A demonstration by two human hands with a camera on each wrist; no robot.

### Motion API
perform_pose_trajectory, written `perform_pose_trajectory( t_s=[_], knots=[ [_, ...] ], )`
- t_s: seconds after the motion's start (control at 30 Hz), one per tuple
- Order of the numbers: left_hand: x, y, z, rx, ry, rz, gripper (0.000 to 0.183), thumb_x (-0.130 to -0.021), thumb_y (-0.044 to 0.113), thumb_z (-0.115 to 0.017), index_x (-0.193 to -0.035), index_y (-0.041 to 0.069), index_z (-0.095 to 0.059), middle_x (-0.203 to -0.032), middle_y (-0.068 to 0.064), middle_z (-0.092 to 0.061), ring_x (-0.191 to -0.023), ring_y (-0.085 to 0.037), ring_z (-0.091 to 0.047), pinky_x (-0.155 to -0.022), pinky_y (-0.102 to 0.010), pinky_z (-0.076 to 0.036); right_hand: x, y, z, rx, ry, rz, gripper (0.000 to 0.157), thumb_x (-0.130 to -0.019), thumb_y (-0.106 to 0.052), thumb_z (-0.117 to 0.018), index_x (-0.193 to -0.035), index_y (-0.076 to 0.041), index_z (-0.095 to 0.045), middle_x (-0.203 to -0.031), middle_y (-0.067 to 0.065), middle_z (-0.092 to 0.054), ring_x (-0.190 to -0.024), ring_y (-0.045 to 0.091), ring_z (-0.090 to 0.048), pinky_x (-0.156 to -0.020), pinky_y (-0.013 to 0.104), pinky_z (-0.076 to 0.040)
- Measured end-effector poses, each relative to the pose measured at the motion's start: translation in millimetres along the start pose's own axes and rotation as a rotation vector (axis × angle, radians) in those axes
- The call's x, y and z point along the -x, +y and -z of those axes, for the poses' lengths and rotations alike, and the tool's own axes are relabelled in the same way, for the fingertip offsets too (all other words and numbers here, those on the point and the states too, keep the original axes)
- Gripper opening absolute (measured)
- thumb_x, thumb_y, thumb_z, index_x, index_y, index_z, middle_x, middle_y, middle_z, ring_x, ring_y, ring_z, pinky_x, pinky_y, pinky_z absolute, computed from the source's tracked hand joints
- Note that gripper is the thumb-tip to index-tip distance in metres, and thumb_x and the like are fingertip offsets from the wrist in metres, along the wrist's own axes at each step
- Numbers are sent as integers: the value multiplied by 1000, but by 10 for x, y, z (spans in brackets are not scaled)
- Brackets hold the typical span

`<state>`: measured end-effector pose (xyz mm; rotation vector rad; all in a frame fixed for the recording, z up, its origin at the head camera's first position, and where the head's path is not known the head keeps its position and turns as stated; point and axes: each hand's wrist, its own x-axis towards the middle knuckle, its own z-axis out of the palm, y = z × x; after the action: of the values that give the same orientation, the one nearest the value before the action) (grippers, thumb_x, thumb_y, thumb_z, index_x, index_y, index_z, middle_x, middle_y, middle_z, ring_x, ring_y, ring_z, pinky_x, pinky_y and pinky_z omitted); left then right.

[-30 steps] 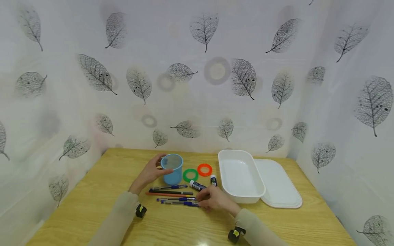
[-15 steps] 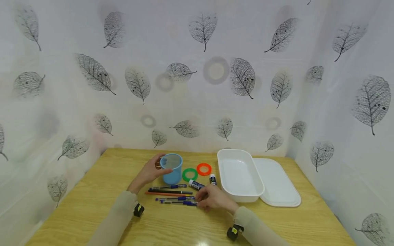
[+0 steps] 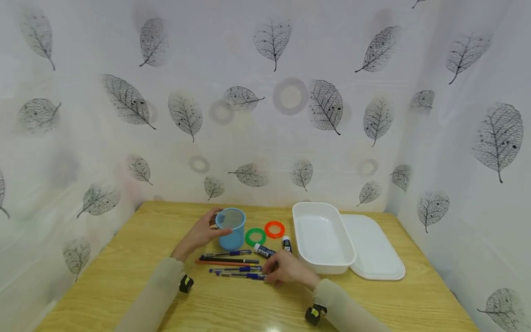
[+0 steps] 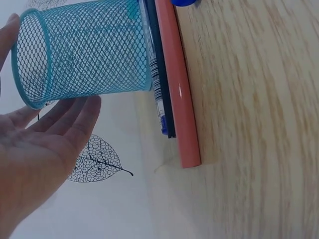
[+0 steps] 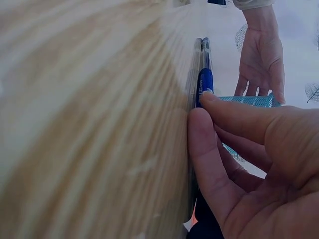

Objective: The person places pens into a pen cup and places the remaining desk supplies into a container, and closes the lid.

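Observation:
My left hand (image 3: 201,235) is around a blue mesh pen holder (image 3: 231,240) that stands upright on the table, thumb on its near side and fingers behind it. In the left wrist view, the fingers lie along the mesh wall (image 4: 94,50). My right hand (image 3: 286,267) is low at the table, its thumb and index finger pinching the blue capped end of a pen (image 5: 206,79). A second blue pen (image 3: 232,269) lies just behind that one. Farther back are a red pencil (image 3: 220,263), a black pencil (image 3: 228,260) and another blue pen (image 3: 226,253).
Two glue sticks (image 3: 264,251) lie behind my right hand. Past them sit a green ring (image 3: 248,237) and an orange-red ring (image 3: 274,236). On the right stands a white plastic box (image 3: 327,268), with its white lid (image 3: 379,253) flat beside it. A leaf-print curtain (image 3: 265,138) encloses the table.

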<state>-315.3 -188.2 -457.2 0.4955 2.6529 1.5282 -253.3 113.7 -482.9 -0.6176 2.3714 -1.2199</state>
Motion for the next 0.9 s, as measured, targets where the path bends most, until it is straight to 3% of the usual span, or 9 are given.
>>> perform_pose_trajectory(
  t_s=[0.17,0.37,0.73,0.9],
  knots=[
    [-11,-26,23,12,-32,-1,85,-85,40,-75,-152,14,-31,-150,-17,-42,-135,-40,-44,-107,-55,-42,0,-30,-11,26,6,1,9,-79,-6,-79,-88,-8,-77,-74,-1,-70,-55,12,-64,-52,27,-57],
    [-15,-29,31,30,-58,-11,82,-86,39,-75,-151,14,-32,-147,-19,-45,-137,-40,-42,-109,-58,-38,11,-53,-8,24,2,-6,8,-80,-4,-78,-87,-6,-76,-74,1,-70,-55,13,-64,-52,28,-57],
    [-34,-19,42,99,-89,-29,76,-85,30,-77,-148,14,-37,-137,-21,-53,-128,-39,-52,-103,-53,-46,39,-96,-10,50,14,18,7,-79,-4,-79,-84,-6,-75,-68,-1,-67,-52,11,-62,-50,27,-56],
    [-21,-16,50,112,-86,-20,78,-86,26,-77,-149,10,-35,-138,-24,-52,-129,-42,-50,-104,-55,-44,34,-100,-30,51,28,15,7,-79,-3,-79,-83,-5,-74,-69,-1,-67,-52,11,-62,-50,27,-56]
  ],
)
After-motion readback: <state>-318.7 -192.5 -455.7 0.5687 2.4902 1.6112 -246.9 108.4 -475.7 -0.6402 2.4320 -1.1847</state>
